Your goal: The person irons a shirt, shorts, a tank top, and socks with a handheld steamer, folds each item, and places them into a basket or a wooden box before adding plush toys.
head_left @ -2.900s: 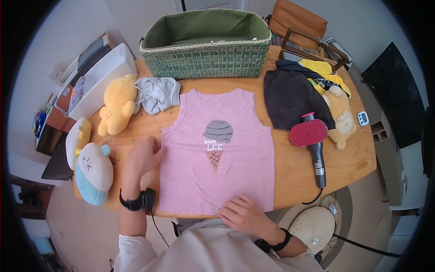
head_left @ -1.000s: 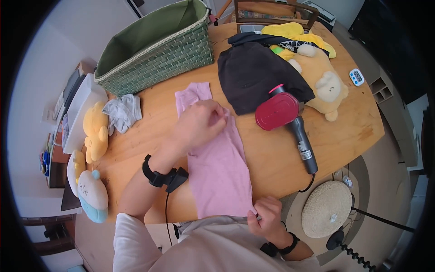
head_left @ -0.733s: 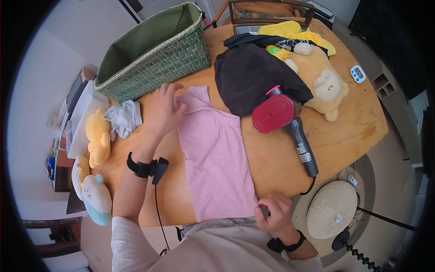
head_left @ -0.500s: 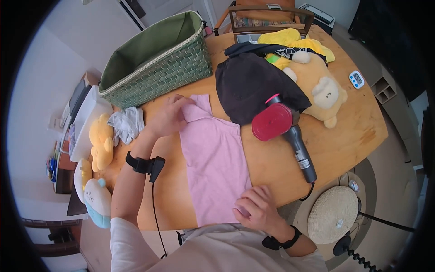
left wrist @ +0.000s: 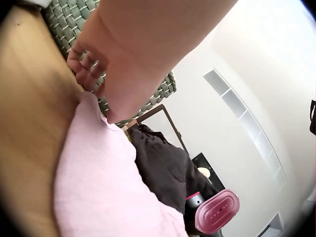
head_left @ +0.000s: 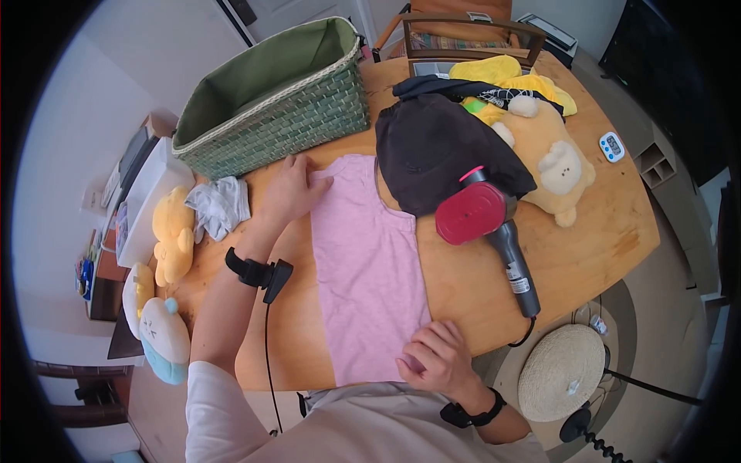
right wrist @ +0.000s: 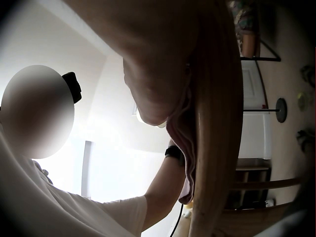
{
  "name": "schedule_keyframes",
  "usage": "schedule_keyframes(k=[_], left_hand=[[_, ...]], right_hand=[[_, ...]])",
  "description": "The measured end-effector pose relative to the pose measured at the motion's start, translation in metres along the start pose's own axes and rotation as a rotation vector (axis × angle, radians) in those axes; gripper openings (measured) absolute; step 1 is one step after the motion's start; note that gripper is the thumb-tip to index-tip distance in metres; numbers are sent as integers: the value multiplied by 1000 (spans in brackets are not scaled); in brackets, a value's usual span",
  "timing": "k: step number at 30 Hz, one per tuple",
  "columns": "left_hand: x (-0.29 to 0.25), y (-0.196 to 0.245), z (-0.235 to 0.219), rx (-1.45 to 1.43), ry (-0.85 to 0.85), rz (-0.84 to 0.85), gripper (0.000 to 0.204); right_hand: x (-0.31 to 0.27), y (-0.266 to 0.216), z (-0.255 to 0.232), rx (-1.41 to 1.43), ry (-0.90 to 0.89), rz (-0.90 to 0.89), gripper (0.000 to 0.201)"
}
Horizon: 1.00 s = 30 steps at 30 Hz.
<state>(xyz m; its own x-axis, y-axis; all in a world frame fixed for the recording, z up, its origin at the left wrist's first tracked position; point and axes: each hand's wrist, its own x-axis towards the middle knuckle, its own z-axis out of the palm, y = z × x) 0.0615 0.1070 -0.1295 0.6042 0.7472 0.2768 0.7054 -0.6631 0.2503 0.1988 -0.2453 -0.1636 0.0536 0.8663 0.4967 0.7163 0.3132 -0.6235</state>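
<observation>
A pink sleeveless top point(head_left: 367, 278), folded lengthwise into a narrow strip, lies on the wooden table. At its far left corner my left hand point(head_left: 292, 193) pinches the shoulder edge. The left wrist view shows the pink fabric point(left wrist: 106, 182) running up to the thumb and bent fingers of that hand point(left wrist: 116, 81). My right hand point(head_left: 438, 359) rests on the near right corner by the hem, fingers loosely bent. From the right wrist, the hand point(right wrist: 158, 79) lies over layered pink cloth point(right wrist: 180, 131) at the table's edge. The top's printed front is hidden.
A green woven basket point(head_left: 270, 127) stands at the back left. Dark shorts point(head_left: 448, 154), a red-headed garment steamer point(head_left: 471, 214) and a plush bear point(head_left: 544, 158) lie right of the top. Grey cloth point(head_left: 220, 207) and plush toys point(head_left: 174, 235) are at the left.
The pink top, spread flat with its print showing at first, is folded lengthwise. Its far shoulder, creased over half a second ago, now lies spread out. The right hand moved inward onto the hem corner.
</observation>
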Motion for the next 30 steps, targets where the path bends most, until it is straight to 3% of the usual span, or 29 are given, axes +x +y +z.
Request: schedule_keyframes(k=[2,6,8,9,11,15,17,18,22,24,28,30], left_hand=[[-7,0,-3,41,-166,-75,35],[-20,-9,-5,28,-155,29,32],[-22,-20,-22,54,-173,-102,29],[-23,-32,-28,57,-167,-107,29],[-25,-53,-42,-28,0,-36,27],[-38,-68,-61,-8,-83,-234,23],[-55,-73,-59,71,80,-110,23],[-65,-70,-62,69,85,-120,23],[-129,-26,-92,15,-170,164,38],[-177,-23,-71,40,-236,296,53],[-232,-4,-81,136,-338,272,63],[-249,1,-95,104,-493,311,65]], right_hand=[[3,-1,1,4,3,-7,16],[6,-6,3,-72,-106,-52,15],[5,-10,7,-56,-177,-64,15],[5,-13,9,-40,-244,-65,16],[13,-22,16,-29,-296,-111,19],[25,-42,41,-65,-466,-242,22],[26,-51,48,-38,-531,-262,24],[27,-54,50,-15,-584,-270,28],[34,-56,31,37,-575,-187,39],[31,-48,26,-235,-670,-175,51],[30,-48,24,-208,-689,-215,46],[29,-43,23,-199,-745,-233,46]])
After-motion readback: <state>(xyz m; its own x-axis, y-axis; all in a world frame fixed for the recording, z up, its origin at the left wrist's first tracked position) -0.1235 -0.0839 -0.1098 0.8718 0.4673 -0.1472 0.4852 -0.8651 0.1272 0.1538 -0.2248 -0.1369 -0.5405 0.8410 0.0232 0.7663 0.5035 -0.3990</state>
